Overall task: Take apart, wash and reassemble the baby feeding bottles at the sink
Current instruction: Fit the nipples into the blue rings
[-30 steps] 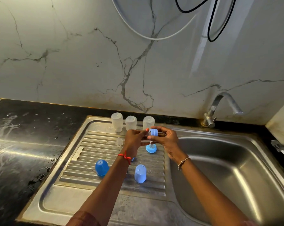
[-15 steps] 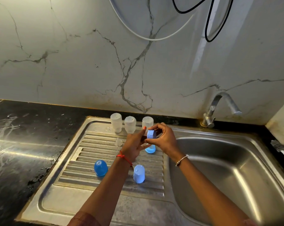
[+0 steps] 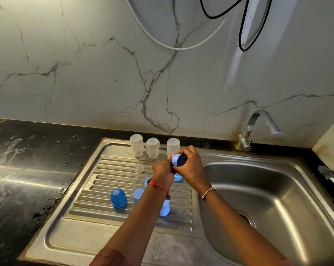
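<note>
My right hand grips a blue screw ring above the drainboard, its dark opening turned toward me. My left hand is closed against the ring's lower left side; what its fingers pinch is hidden. Three clear bottle bodies stand upside down in a row at the back of the drainboard. A clear teat sits in front of them. Blue caps stand on the ribs, and another blue ring lies under my hands.
The steel sink basin lies to the right, with the tap at its back corner. Black stone counter stretches to the left. White and black cables hang on the marble wall. A brush handle rests at the far right edge.
The ring has tilted in my hands, so its dark opening now faces me. My left hand has dropped slightly below it, and a third blue cap now shows beside my left forearm.
</note>
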